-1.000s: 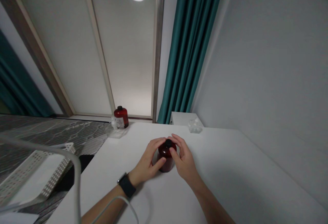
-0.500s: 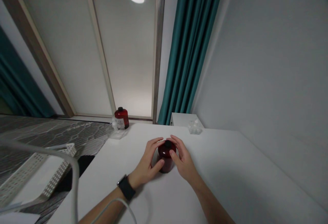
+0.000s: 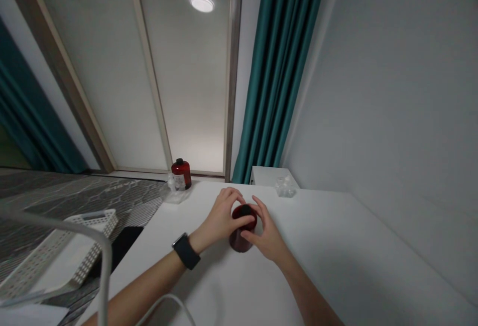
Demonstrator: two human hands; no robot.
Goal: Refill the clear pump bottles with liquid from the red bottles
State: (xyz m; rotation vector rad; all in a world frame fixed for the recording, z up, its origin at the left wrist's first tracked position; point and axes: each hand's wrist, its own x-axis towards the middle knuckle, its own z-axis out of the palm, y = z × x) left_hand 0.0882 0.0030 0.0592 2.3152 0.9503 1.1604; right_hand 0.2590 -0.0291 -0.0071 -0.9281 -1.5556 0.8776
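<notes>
A dark red bottle (image 3: 241,242) with a black cap (image 3: 245,209) stands upright on the white table (image 3: 254,286). My left hand (image 3: 224,214), with a black watch on its wrist, reaches over the bottle's top. Its thumb and fingers close around the shoulder near the cap; whether they touch the cap itself I cannot tell. From the other side my right hand (image 3: 268,234) holds the bottle, thumb across the front and fingers curled behind. Both hands cover part of its upper body.
Another red bottle (image 3: 181,173) with a label stands at the table's far left corner, beside clear plastic wrap (image 3: 175,195). More crumpled clear plastic (image 3: 286,186) lies at the far edge. A white basket (image 3: 84,251) is at lower left, and a pale cable (image 3: 105,271) crosses the foreground.
My left hand has risen from the bottle's left side to its top, near the cap. My right thumb has moved lower and across the bottle's front. The bottle stays in place.
</notes>
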